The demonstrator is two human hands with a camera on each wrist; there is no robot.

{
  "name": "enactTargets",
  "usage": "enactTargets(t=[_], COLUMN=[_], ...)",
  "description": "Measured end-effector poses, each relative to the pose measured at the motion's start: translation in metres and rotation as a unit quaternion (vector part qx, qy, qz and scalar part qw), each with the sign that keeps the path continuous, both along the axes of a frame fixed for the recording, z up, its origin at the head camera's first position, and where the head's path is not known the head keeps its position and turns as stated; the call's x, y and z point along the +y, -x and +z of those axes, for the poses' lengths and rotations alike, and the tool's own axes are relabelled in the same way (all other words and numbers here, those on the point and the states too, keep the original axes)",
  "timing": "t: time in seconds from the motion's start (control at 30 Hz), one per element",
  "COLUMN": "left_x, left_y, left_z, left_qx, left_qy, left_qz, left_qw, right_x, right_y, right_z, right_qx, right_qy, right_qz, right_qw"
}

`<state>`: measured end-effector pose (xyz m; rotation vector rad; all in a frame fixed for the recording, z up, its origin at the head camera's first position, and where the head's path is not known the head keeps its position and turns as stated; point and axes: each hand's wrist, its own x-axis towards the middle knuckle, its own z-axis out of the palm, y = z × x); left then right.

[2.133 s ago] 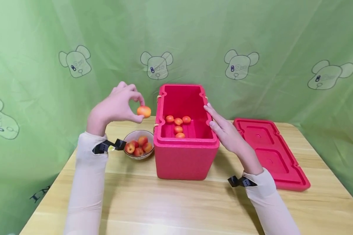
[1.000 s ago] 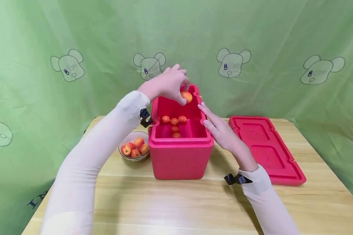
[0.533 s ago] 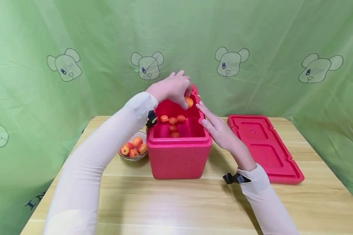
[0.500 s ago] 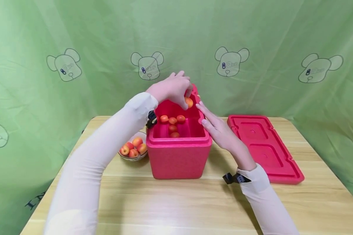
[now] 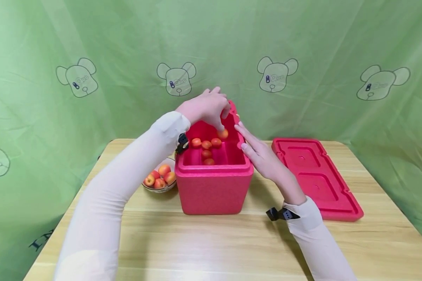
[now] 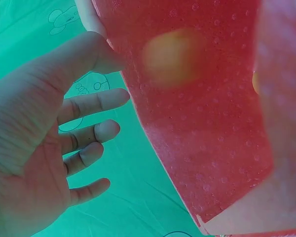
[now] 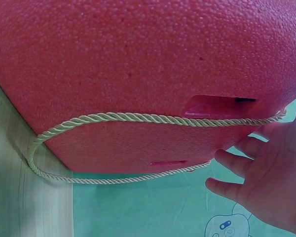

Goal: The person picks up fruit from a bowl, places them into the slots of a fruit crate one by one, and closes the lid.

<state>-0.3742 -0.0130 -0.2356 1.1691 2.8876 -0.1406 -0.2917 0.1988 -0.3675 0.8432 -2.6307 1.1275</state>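
In the head view, one orange fruit (image 5: 223, 134) is down inside the mouth of the red box (image 5: 214, 191), just below the thumb of the left hand (image 5: 208, 108). That hand is the nearer one; the right hand (image 5: 265, 158) lies on the box's right rim with its fingers straight. The fruit looks nearly round, so no clear long axis can be read. Five more orange fruits (image 5: 206, 144) lie inside the box in a T shape, while five red-and-yellow fruits (image 5: 160, 183) can be counted in one bowl (image 5: 161, 190) on the worktop (image 5: 197, 246), to the left of the box. One lid (image 5: 318, 179) lies to its right.

In the left wrist view, the left hand's fingers are wide and hold nothing. The same fruit is blurred against the inner wall, beyond the thumb tip with a gap between them, which suggests it is falling free. A sliver of orange at the right is too small to identify.

In the right wrist view, one loop of cord (image 7: 155, 118) hangs along the box's side, near two recesses (image 7: 219, 105). The right hand's fingers are extended and grip nothing; where exactly the tips touch is hard to tell
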Motion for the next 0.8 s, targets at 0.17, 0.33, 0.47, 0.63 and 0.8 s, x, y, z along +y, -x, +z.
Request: enactTargets(t=[0.17,0.33,0.47,0.63,0.8], left_x=[-0.0004,-0.0003,-0.0003,-0.0011,-0.0046], left_y=[-0.0001,-0.0005,-0.0007,-0.0005,-0.0014], left_z=[0.0001,-0.0002,-0.0001,0.0008,0.0036], left_qx=[-0.005,-0.003,-0.002,0.000,0.007], left_qy=[0.000,0.004,0.006,0.005,-0.015], left_qz=[0.004,0.006,0.009,0.008,0.011], left_qw=[1.0000,1.0000,0.9999,1.0000,0.9998], right_x=[0.0000,0.0002,0.0005,0.0004,-0.0001], right_y=[-0.0005,-0.0005,-0.0008,-0.0004,-0.0001], right_z=[0.0005,0.0008,0.0006,0.0006,0.0000], right_qx=[-0.006,-0.010,-0.011,-0.011,-0.009], right_qy=[0.000,-0.001,-0.004,-0.004,-0.003], right_qz=[-0.001,-0.002,-0.004,-0.005,-0.005], right_qw=[1.0000,0.9999,0.9999,0.9999,0.9999])
